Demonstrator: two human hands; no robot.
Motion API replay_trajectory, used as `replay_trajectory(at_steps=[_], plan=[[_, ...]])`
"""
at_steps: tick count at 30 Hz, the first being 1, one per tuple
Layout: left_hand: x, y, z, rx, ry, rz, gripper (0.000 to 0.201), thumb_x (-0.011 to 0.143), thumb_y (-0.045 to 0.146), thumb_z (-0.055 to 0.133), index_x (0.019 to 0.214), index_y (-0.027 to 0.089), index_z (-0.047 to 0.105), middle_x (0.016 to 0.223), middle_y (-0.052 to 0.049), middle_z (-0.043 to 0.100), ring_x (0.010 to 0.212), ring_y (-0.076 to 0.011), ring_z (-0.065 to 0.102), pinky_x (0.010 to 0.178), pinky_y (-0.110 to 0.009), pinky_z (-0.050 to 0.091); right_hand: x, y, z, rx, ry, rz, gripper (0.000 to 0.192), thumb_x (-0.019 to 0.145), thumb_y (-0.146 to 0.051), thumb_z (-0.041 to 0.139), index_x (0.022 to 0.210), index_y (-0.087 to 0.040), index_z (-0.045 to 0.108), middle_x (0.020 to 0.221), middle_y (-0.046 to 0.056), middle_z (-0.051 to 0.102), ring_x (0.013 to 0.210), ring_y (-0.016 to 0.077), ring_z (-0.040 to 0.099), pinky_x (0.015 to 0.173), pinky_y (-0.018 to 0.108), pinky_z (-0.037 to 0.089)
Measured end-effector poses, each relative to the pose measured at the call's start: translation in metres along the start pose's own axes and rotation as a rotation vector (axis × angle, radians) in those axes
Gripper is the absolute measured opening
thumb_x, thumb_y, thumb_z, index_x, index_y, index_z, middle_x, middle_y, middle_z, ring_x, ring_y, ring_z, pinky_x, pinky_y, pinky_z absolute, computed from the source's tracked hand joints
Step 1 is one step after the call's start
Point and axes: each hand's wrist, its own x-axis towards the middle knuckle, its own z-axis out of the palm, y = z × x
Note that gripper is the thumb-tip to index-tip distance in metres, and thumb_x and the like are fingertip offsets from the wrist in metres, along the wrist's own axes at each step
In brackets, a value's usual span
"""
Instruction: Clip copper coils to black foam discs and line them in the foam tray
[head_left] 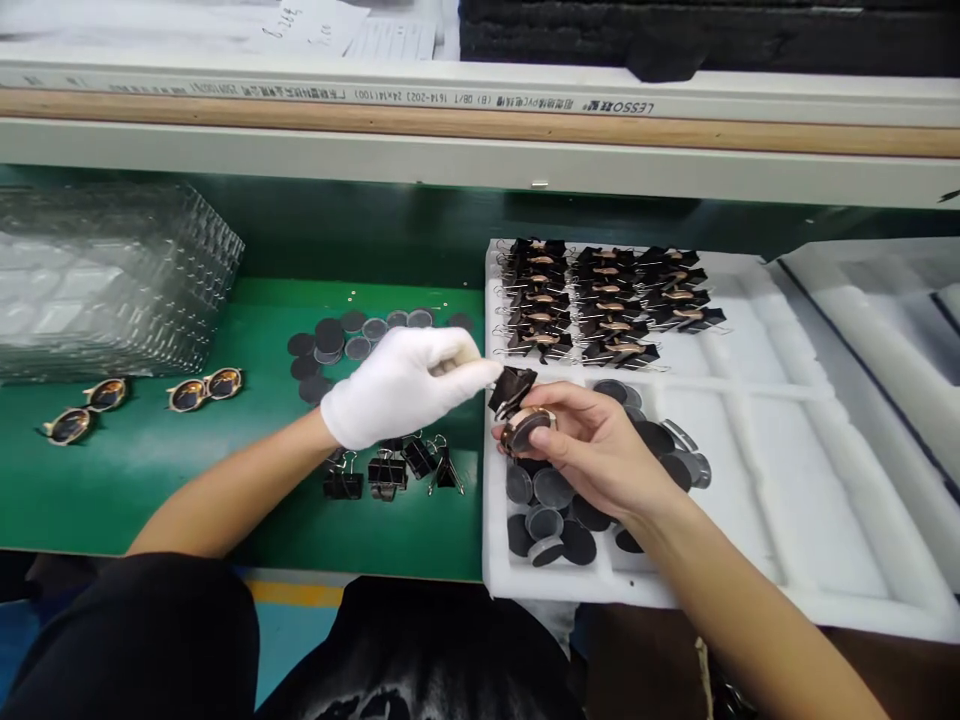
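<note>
Your white-gloved left hand [401, 385] pinches a black metal binder clip [511, 388] onto the small round copper-rimmed disc [525, 430] gripped in your bare right hand [592, 445], over the white foam tray [750, 420]. At 12 o'clock, three rows of clipped discs [607, 300] look done. Loose dark discs [555, 510] at 6 o'clock and spare clips [390, 470] at 9 o'clock still wait.

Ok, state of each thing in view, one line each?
Left hand: gloved, pinching the binder clip.
Right hand: bare, holding the round part.
Binder clip: being pinched at the round part.
Round part: held over foam tray.
Foam tray: holds clipped rows, loose discs.
Loose clips: on green mat.
</note>
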Motion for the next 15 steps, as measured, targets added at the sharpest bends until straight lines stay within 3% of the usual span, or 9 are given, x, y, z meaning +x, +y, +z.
replay_trajectory(at_steps=[4,6,8,11,15], plan=[[-0.001,-0.003,-0.001,0.099,-0.117,0.037,0.043,0.102,0.045,0.047,0.070,0.019,0.056,0.062,0.004,0.052,0.057,-0.0095,0.044,0.058,-0.025,0.036,-0.001,0.003,-0.003,-0.042,0.004,-0.027,0.025,0.079,-0.034,0.091,0.098,-0.027,0.077,0.093,0.002,0.079,0.086,0.0218,0.078,0.085,0.039,0.066],[-0.001,-0.003,-0.003,0.128,-0.206,0.083,0.048,0.103,0.044,0.039,0.064,0.019,0.051,0.058,0.004,0.045,0.055,-0.0097,0.039,0.056,-0.027,0.032,-0.001,0.003,-0.004,-0.052,-0.007,-0.046,0.023,0.081,-0.033,0.090,0.100,-0.028,0.078,0.094,0.002,0.079,0.087,0.0210,0.078,0.084,0.037,0.066],[-0.002,-0.002,-0.003,0.116,-0.252,0.078,0.050,0.099,0.047,0.046,0.057,0.019,0.039,0.053,0.005,0.035,0.052,-0.0092,0.031,0.051,-0.028,0.026,-0.002,0.003,-0.005,-0.103,-0.008,-0.080,0.021,0.082,-0.031,0.089,0.100,-0.028,0.078,0.098,0.003,0.079,0.088,0.0202,0.077,0.083,0.035,0.065],[-0.004,0.002,0.003,0.127,-0.205,0.043,0.058,0.088,0.052,0.062,0.052,0.020,0.029,0.051,0.006,0.025,0.052,-0.0089,0.022,0.049,-0.029,0.019,-0.002,0.002,-0.004,-0.195,0.010,-0.126,0.020,0.082,-0.032,0.089,0.098,-0.027,0.079,0.101,0.004,0.078,0.086,0.0203,0.076,0.080,0.036,0.066],[-0.008,0.002,0.012,0.142,-0.139,0.104,0.057,0.086,0.049,0.065,0.053,0.020,0.029,0.048,0.007,0.028,0.051,-0.0085,0.024,0.048,-0.028,0.021,-0.002,0.000,0.000,-0.255,0.012,-0.172,0.016,0.083,-0.028,0.087,0.096,-0.027,0.078,0.101,0.004,0.075,0.088,0.0191,0.073,0.080,0.033,0.063]])
